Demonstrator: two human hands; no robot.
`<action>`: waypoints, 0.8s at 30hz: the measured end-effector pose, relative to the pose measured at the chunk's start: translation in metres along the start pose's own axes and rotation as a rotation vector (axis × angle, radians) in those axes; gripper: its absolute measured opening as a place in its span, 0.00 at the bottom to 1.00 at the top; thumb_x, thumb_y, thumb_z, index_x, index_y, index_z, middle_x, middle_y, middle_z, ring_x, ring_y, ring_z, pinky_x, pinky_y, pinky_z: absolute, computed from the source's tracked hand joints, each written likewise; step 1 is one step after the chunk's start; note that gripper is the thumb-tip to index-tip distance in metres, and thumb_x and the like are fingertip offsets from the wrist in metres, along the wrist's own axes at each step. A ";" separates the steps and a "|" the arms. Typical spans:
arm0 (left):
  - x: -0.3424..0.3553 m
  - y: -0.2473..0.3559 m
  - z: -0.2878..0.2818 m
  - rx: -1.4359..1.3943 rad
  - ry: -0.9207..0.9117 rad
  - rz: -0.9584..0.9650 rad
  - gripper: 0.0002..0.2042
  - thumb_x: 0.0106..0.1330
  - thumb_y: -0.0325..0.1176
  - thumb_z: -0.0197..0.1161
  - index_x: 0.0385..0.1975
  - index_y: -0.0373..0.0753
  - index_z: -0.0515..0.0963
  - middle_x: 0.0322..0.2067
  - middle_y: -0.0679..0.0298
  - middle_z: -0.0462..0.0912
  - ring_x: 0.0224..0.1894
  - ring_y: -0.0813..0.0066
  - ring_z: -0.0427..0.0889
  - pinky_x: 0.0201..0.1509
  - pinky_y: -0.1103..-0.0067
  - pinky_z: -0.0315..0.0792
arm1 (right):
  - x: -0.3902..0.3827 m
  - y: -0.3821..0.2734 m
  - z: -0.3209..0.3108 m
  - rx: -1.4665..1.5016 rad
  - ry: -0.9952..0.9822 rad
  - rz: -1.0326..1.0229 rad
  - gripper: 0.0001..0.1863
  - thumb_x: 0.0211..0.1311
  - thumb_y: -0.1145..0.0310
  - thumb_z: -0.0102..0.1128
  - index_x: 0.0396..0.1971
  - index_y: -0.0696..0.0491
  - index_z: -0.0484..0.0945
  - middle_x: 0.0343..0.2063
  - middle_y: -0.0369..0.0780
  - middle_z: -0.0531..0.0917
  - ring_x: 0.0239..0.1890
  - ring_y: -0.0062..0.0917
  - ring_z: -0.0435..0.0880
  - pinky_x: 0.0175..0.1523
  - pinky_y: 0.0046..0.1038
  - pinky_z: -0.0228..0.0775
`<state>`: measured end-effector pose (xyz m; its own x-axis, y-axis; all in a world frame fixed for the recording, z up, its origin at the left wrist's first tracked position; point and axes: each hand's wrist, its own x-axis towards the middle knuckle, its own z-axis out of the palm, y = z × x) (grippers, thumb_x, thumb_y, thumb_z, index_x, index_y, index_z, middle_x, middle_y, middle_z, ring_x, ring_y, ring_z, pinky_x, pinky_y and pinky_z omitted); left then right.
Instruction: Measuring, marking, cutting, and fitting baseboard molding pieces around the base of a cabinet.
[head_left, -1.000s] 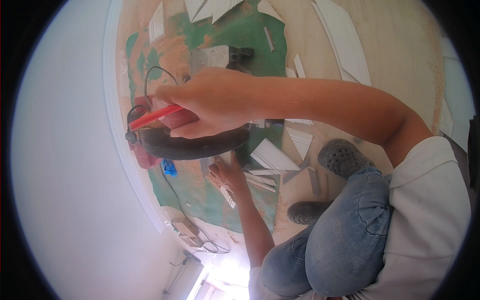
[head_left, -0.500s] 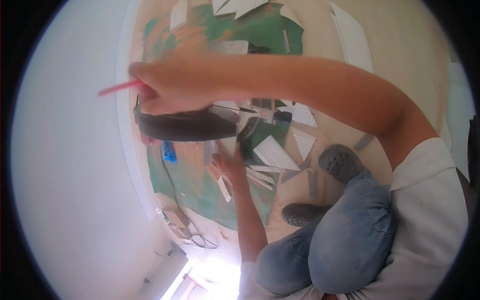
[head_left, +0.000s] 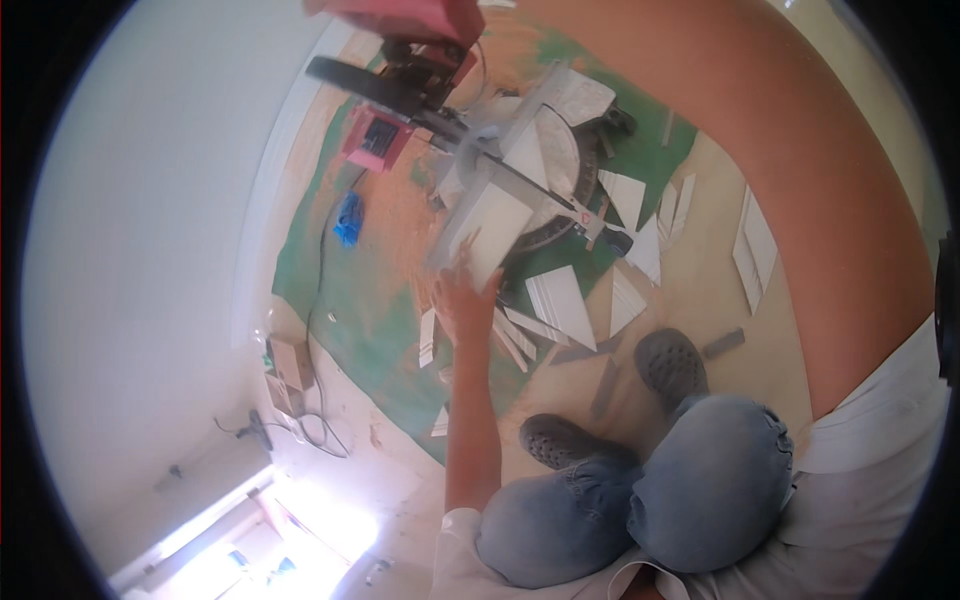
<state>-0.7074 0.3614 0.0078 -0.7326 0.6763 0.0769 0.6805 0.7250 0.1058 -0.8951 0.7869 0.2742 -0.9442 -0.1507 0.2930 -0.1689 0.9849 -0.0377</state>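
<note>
A mitre saw stands on the green sheet, its red saw head [head_left: 430, 20] raised above the round metal turntable [head_left: 563, 150]. A white board [head_left: 495, 225] lies across the saw's base along the metal fence [head_left: 462, 215]. My left hand [head_left: 463, 300] holds the near end of this board, thumb on one side and stretched fingers toward the fence. The dark saw blade [head_left: 365, 85] is well away from that hand. My right forearm crosses the upper right and leaves through the top edge; my right hand is outside the picture.
White board offcuts [head_left: 560, 305] lie around the saw, on the green sheet [head_left: 350, 330] strewn with sawdust. A blue crumpled thing [head_left: 347, 220] and a cable [head_left: 314, 300] are at the left. A small brown box [head_left: 288, 365] stands by the wall. My shoes [head_left: 670, 362] are close to the offcuts.
My right hand, closed around something red before, has gone out at the top. The view has shifted, and the saw's turntable and board are now uncovered. My left hand stays at the board.
</note>
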 end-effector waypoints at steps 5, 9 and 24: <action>-0.032 0.006 -0.003 0.100 0.283 -0.022 0.33 0.60 0.52 0.72 0.65 0.46 0.76 0.48 0.54 0.77 0.49 0.54 0.77 0.59 0.59 0.69 | 0.028 0.009 -0.001 -0.076 -0.037 -0.036 0.20 0.67 0.52 0.55 0.50 0.48 0.85 0.49 0.49 0.86 0.49 0.44 0.86 0.56 0.43 0.75; -0.036 0.060 0.022 -0.304 0.288 0.078 0.25 0.61 0.45 0.73 0.54 0.38 0.82 0.46 0.57 0.76 0.53 0.56 0.73 0.57 0.58 0.68 | 0.022 0.033 -0.013 -0.068 -0.072 -0.085 0.22 0.65 0.49 0.56 0.50 0.45 0.86 0.52 0.49 0.85 0.54 0.46 0.83 0.60 0.43 0.73; 0.085 0.130 0.046 -0.228 0.307 -0.036 0.17 0.61 0.45 0.70 0.32 0.34 0.80 0.36 0.57 0.75 0.46 0.58 0.73 0.54 0.64 0.64 | 0.004 -0.026 -0.046 0.305 -0.085 0.331 0.23 0.65 0.48 0.59 0.46 0.50 0.88 0.49 0.48 0.87 0.53 0.37 0.84 0.60 0.36 0.71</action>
<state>-0.6804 0.5187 -0.0179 -0.7504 0.5554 0.3583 0.6583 0.6770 0.3290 -0.8821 0.7649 0.3201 -0.9791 0.1485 0.1390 0.0818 0.9130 -0.3997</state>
